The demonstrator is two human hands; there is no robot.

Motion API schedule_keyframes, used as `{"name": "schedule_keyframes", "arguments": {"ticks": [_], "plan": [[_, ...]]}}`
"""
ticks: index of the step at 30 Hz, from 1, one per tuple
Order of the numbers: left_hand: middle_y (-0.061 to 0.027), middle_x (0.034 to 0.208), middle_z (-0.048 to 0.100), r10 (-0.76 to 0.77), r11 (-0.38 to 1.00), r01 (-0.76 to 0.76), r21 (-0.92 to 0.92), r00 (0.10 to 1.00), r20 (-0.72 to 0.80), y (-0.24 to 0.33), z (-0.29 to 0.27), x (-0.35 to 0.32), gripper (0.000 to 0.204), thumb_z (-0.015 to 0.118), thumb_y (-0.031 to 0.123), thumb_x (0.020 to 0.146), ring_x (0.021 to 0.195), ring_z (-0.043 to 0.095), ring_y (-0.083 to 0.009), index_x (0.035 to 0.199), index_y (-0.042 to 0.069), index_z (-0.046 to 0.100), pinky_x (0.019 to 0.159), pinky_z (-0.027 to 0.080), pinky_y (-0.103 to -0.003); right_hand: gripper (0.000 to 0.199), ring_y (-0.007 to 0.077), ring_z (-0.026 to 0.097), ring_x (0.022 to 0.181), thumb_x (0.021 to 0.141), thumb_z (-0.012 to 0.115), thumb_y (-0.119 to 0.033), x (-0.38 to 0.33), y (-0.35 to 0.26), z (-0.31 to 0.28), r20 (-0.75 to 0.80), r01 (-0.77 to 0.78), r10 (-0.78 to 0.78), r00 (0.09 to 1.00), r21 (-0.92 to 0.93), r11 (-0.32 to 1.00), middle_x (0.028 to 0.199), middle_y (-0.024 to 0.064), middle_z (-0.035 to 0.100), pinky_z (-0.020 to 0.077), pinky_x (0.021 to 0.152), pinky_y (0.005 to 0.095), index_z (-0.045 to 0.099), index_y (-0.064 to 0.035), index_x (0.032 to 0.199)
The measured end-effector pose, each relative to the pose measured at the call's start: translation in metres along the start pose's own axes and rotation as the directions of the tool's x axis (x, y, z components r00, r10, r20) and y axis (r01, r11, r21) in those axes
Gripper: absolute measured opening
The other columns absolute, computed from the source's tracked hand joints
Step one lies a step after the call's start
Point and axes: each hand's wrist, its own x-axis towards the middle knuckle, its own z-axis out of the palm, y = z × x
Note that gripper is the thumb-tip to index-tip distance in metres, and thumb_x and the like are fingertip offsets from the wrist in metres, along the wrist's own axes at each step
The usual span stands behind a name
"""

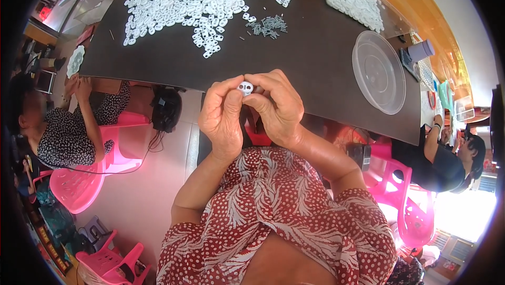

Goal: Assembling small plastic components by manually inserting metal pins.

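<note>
Both hands meet in front of my chest, just off the near edge of the dark table [310, 69]. Between thumb and fingers, my left hand [222, 116] pinches one side of a small white plastic cord lock [245, 88] with two holes. My right hand [280, 105] grips its other side, thumb and forefinger closed on it. My fingers cover its edges. Beyond my hands, a wide heap of similar white two-holed pieces [173, 3] spreads over the table. To the right of the heap lies a small pile of thin grey metal pieces, seemingly springs [268, 26].
A clear bin [355, 3] of white parts stands at the far right, with a round clear lid [379, 72] nearer. One person [68, 138] sits at left beside a pink chair [79, 190], another [447, 159] at right. A purple cup [421, 50] stands by the right edge.
</note>
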Motion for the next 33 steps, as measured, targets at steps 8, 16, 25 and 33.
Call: {"name": "schedule_keyframes", "arguments": {"ticks": [8, 16, 25, 33], "plan": [[-0.0042, 0.098, 0.057, 0.023, 0.995, -0.021, 0.094, 1.000, -0.021, -0.001, 0.001, -0.003, 0.021, 0.051, 0.013, 0.095, 0.085, 0.049, -0.0069, 0.106, -0.004, 0.058, 0.077, 0.041, -0.022, 0.032, 0.0240, 0.054, 0.071, 0.069, 0.071, 0.000, -0.002, 0.005, 0.012, -0.064, 0.146, -0.153, 0.986, -0.102, 0.984, 0.086, 0.0117, 0.059, 0.0456, 0.059, 0.0312, 0.057, 0.0007, 0.099], [-0.0021, 0.092, 0.053, 0.073, 0.989, -0.066, 0.132, 0.996, -0.050, 0.001, 0.007, -0.006, 0.024, 0.049, 0.018, 0.096, 0.083, 0.047, -0.0071, 0.104, -0.003, 0.057, 0.075, 0.040, -0.022, 0.027, 0.0254, 0.052, 0.069, 0.072, 0.069, -0.002, -0.004, 0.006, 0.021, -0.130, 0.196, -0.206, 0.970, -0.090, 0.976, 0.084, 0.0122, 0.057, 0.0435, 0.058, 0.0317, 0.056, 0.0021, 0.096], [-0.0018, 0.086, 0.051, 0.175, 0.970, -0.167, 0.179, 0.984, -0.031, -0.005, 0.004, -0.005, 0.022, 0.049, 0.016, 0.096, 0.077, 0.044, -0.0075, 0.102, -0.003, 0.056, 0.069, 0.038, -0.022, 0.027, 0.0250, 0.051, 0.068, 0.071, 0.069, 0.000, -0.001, 0.003, 0.021, -0.109, 0.249, -0.259, 0.960, -0.097, 0.964, 0.082, 0.0116, 0.056, 0.0430, 0.057, 0.0320, 0.055, 0.0012, 0.094], [-0.0060, 0.078, 0.055, -0.006, 0.948, -0.021, 0.317, 0.996, 0.085, -0.012, -0.004, 0.005, 0.017, 0.052, 0.001, 0.090, 0.070, 0.051, -0.0126, 0.104, -0.003, 0.061, 0.064, 0.043, -0.024, 0.016, 0.0254, 0.057, 0.071, 0.072, 0.065, 0.003, 0.001, 0.016, -0.008, 0.042, -0.092, 0.096, 0.995, -0.077, 0.993, 0.081, 0.0106, 0.061, 0.0465, 0.061, 0.0330, 0.060, -0.0006, 0.087]]}}
